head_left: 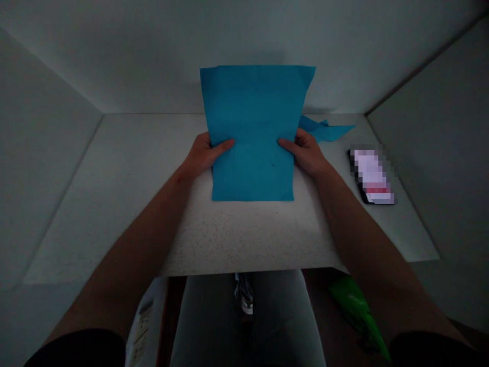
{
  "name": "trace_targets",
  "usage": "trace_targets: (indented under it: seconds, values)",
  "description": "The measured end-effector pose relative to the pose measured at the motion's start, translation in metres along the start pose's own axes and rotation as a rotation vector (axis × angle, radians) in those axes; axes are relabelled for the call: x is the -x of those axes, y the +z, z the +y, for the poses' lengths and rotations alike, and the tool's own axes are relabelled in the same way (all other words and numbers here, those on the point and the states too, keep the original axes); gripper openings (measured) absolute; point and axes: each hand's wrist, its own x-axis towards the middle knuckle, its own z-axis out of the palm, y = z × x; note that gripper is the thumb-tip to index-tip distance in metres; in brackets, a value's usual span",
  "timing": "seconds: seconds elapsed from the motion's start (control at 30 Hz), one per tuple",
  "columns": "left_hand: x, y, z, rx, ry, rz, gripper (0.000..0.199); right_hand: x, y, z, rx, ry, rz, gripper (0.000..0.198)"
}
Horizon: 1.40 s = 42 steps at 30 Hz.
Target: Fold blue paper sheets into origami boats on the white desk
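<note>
A blue sheet of paper [255, 112] is held up over the white table, its top edge leaning toward the back wall. Its top is wider in view than its bottom, and the right side looks uneven near the upper corner. My left hand [204, 153] grips the left edge, thumb on the front and fingers behind. On the right edge, my right hand [307, 151] pinches the sheet the same way. The fingers behind the paper are mostly hidden. Just beyond my right hand lies a folded or torn blue paper strip [330, 132].
A phone [372, 176] with a lit, blurred screen lies on the table [237, 239] at the right. White walls [153, 56] enclose the table at the back and both sides. Below the front edge are my legs and a green bag [355, 306].
</note>
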Motion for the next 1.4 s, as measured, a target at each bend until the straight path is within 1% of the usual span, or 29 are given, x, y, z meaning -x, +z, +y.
trace_targets:
  seconds: [0.07,0.13,0.2,0.27,0.37,0.5,0.67,0.73,0.8,0.87,0.97,1.0,1.07,1.17,1.27,1.33,1.4]
  values:
    - [-0.001,0.000,-0.001,-0.005,-0.006,0.039,0.071,0.001,0.000,-0.001,-0.001,0.010,-0.048,0.065]
    - [-0.002,-0.001,-0.003,-0.002,-0.004,0.081,0.071,0.002,0.000,-0.001,0.007,0.025,-0.081,0.058]
    - [-0.003,-0.003,-0.005,0.007,0.008,0.106,0.071,0.003,-0.001,0.000,0.013,0.036,-0.077,0.050]
    - [-0.004,-0.004,-0.007,0.016,0.022,0.109,0.071,0.002,-0.002,0.002,0.014,0.038,-0.052,0.047]
    - [-0.005,-0.004,-0.009,0.009,0.023,0.099,0.071,0.000,-0.005,0.006,0.022,0.039,-0.019,0.048]
    - [-0.005,-0.003,-0.008,-0.006,0.021,0.103,0.073,-0.001,-0.007,0.009,0.043,0.036,-0.012,0.050]
    - [-0.004,-0.002,-0.006,-0.009,0.040,0.101,0.065,-0.001,-0.006,0.008,0.047,0.032,-0.001,0.052]
    - [-0.004,-0.003,-0.007,-0.012,0.041,0.100,0.065,-0.001,-0.005,0.008,0.049,0.027,0.004,0.053]
    - [-0.004,-0.003,-0.008,-0.019,0.037,0.105,0.069,-0.002,-0.005,0.009,0.042,0.011,0.004,0.054]
    - [-0.004,-0.004,-0.009,-0.042,0.040,0.110,0.078,-0.002,-0.004,0.008,0.021,-0.012,0.005,0.064]
    - [-0.004,-0.004,-0.009,-0.082,0.083,0.131,0.100,-0.001,-0.004,0.005,0.005,-0.041,0.041,0.090]
    - [-0.004,-0.004,-0.009,-0.087,0.100,0.140,0.107,-0.001,-0.003,0.004,0.015,-0.048,0.058,0.096]
    - [-0.003,-0.003,-0.008,-0.092,0.124,0.152,0.120,0.000,-0.004,0.002,0.046,-0.062,0.074,0.099]
    - [0.001,-0.002,-0.007,-0.156,0.150,0.157,0.126,0.001,-0.005,0.001,0.097,-0.056,0.021,0.087]
    - [0.007,-0.002,-0.005,-0.302,0.161,0.163,0.115,0.003,-0.007,0.002,0.168,-0.042,-0.025,0.067]
    - [0.011,-0.003,-0.004,-0.389,0.152,0.146,0.109,0.004,-0.007,0.002,0.209,-0.053,-0.011,0.057]
    - [0.013,-0.005,-0.005,-0.458,0.151,0.117,0.108,0.004,-0.006,0.001,0.213,-0.072,0.021,0.051]
